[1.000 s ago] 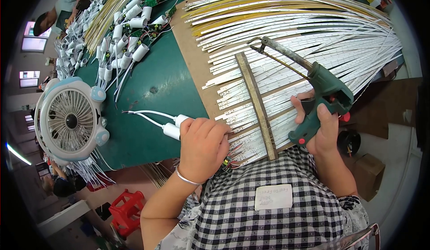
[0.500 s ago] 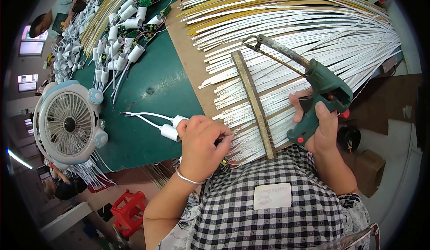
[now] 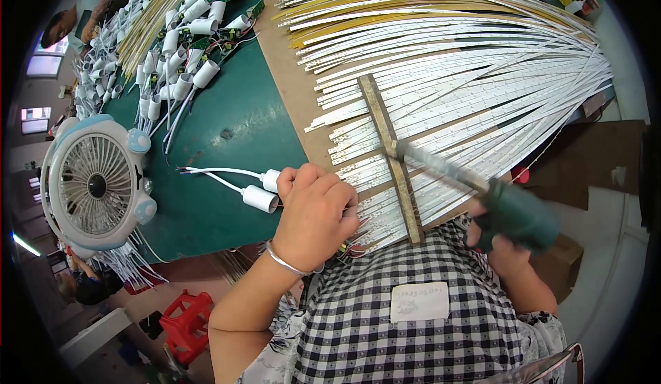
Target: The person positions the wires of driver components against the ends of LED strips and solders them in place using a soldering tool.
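Observation:
My right hand (image 3: 508, 254) is wrapped round a green soldering gun (image 3: 525, 213), blurred by motion. Its metal barrel points left, with the tip over the brass-coloured bar (image 3: 385, 133) that lies across rows of white LED strips (image 3: 468, 91). At the near left ends of the strips is my left hand (image 3: 313, 208), its fingers pinched together; whatever is between them is hidden. Thin wires and part of a small circuit board (image 3: 343, 249) show just below that hand. Beside its knuckles lie white plastic cylinders (image 3: 259, 199) with white cables on the green tabletop (image 3: 231, 126).
A white and blue fan (image 3: 96, 186) stands at the table's left edge. Behind it are heaps of white cylinders with cables and circuit boards (image 3: 200, 43). Below left is a red stool (image 3: 187, 325). Another person (image 3: 93, 5) works at the far left.
My right hand has lowered the soldering gun and tilted it, bringing its tip down toward the bar. My left hand stays at the strip ends, fingers still closed.

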Demonstrator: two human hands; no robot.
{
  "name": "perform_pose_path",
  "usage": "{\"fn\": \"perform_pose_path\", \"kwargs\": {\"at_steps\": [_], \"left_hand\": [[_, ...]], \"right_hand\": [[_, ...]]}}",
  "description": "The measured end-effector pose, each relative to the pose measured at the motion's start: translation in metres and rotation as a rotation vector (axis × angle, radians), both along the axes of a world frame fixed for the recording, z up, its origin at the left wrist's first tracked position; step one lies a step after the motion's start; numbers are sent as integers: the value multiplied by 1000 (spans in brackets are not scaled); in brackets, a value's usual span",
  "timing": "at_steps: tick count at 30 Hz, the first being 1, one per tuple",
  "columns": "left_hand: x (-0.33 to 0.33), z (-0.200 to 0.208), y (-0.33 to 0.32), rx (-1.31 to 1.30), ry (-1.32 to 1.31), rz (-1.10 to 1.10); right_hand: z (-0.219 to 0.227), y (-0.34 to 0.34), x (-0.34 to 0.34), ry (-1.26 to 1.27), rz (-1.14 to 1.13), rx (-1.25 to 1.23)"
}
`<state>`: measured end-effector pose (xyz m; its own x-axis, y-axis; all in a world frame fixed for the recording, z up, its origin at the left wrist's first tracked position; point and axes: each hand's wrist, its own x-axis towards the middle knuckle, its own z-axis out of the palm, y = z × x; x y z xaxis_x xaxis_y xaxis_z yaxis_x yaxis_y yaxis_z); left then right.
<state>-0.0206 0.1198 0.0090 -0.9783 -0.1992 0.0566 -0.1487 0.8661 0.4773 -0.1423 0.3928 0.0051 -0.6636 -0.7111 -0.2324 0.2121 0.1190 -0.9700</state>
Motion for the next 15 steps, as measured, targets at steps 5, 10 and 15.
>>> {"fn": "perform_pose_path", "kwargs": {"at_steps": [5, 10, 15], "left_hand": [[-1, 2, -3, 27, -10, -32], [-1, 0, -5, -8, 6, -53], [1, -2, -5, -10, 27, -52]], "right_hand": [[19, 17, 4, 463, 300, 329], [20, 6, 8, 867, 310, 265], [19, 3, 4, 763, 419, 262]]}}
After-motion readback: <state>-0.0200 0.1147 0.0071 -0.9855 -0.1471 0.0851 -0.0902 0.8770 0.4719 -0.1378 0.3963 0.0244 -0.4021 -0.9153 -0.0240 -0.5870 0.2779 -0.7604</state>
